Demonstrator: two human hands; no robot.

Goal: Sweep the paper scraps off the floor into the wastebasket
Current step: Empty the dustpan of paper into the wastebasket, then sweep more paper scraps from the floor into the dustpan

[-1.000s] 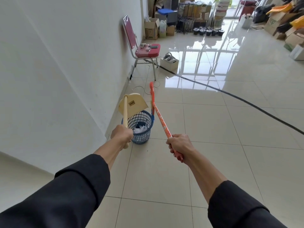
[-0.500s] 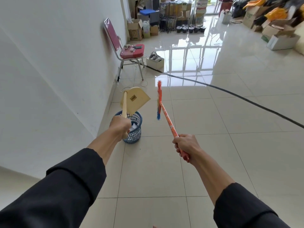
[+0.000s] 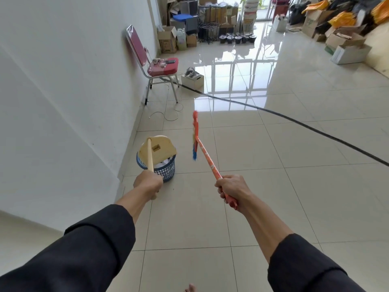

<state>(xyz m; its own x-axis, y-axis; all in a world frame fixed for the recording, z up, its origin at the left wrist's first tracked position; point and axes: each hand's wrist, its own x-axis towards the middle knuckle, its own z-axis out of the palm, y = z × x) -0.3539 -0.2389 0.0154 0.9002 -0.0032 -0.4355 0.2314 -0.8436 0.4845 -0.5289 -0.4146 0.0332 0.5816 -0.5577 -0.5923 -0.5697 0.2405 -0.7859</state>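
A glossy pale tiled floor runs back from a white wall on the left to a far end crowded with cardboard boxes.

Against the wall stands a red padded chair with small items on its seat, a white cord looped on the tiles below it, and a small white box just beside it. A black cable crosses the floor from there toward the right edge.

The left hand is clenched round the wooden handle of a tan dustpan — the pan sits beyond the fingers, tipped over the rim of the blue mesh wastebasket, which stands on the floor near the wall just past the knuckles. White paper scraps show inside the basket, under the pan's edge.

The right hand grips the orange handle of a broom near its end. The shaft slants up and away from the fingers to the head — orange with blue bristles, lifted off the tiles and well to the right of the basket.

Black sleeves cover both forearms from mid-arm back.
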